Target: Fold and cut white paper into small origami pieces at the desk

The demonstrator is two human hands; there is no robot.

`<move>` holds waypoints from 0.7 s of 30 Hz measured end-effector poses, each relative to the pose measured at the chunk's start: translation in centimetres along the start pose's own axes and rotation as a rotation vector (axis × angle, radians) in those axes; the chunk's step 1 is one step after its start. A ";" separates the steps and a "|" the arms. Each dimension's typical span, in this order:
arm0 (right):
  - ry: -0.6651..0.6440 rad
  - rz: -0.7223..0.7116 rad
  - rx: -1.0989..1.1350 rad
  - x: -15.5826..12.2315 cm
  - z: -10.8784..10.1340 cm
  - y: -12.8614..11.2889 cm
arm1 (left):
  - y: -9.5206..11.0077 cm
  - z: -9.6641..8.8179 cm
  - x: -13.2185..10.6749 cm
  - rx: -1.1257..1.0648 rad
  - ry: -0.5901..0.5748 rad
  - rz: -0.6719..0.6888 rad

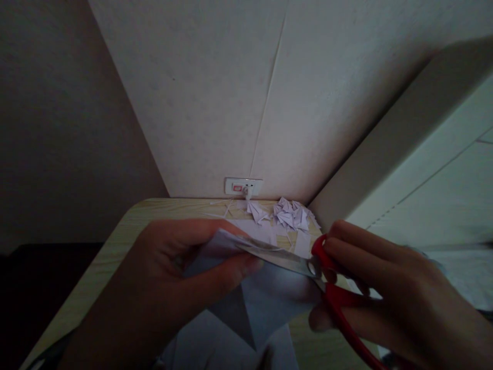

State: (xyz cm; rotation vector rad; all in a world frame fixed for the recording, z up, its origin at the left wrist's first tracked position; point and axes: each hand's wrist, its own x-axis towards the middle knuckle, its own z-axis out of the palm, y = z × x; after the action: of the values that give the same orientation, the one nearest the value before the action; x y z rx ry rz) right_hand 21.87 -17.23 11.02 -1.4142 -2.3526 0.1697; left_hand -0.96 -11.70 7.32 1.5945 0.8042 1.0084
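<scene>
My left hand (169, 277) pinches a folded sheet of white paper (277, 303) between thumb and fingers, above the table. My right hand (385, 277) is closed round the red handles of a pair of scissors (285, 259). The metal blades lie along the paper's upper edge, with their tips close to my left thumb. How far the blades are parted is hard to make out. Below the held paper, more white sheets (208, 341) lie on the table, partly covered by my left hand and the paper.
The wood-grain table (131, 226) stands against a wall. Several folded paper pieces (290, 213) are heaped at its back right, with thin paper strips (227, 208) to their left. A wall socket (243, 186) with a plug sits just above the table edge. A pale cabinet-like panel (416, 169) rises on the right.
</scene>
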 end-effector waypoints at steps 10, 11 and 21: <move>0.003 0.006 -0.009 -0.2 -0.1 -0.1 | 0.1 -0.1 0.0 0.043 -0.013 -0.004; 0.005 0.005 -0.005 -0.2 -0.1 0.0 | 0.2 -0.1 0.1 0.037 -0.012 -0.015; -0.050 0.068 0.123 0.0 0.0 -0.1 | 0.3 0.1 0.0 0.059 0.001 -0.053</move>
State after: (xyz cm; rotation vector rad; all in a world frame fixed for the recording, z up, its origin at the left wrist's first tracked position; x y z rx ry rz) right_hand 21.77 -17.27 11.09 -1.4470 -2.2913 0.3661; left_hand -0.86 -11.77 7.65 1.6141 0.8793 0.9562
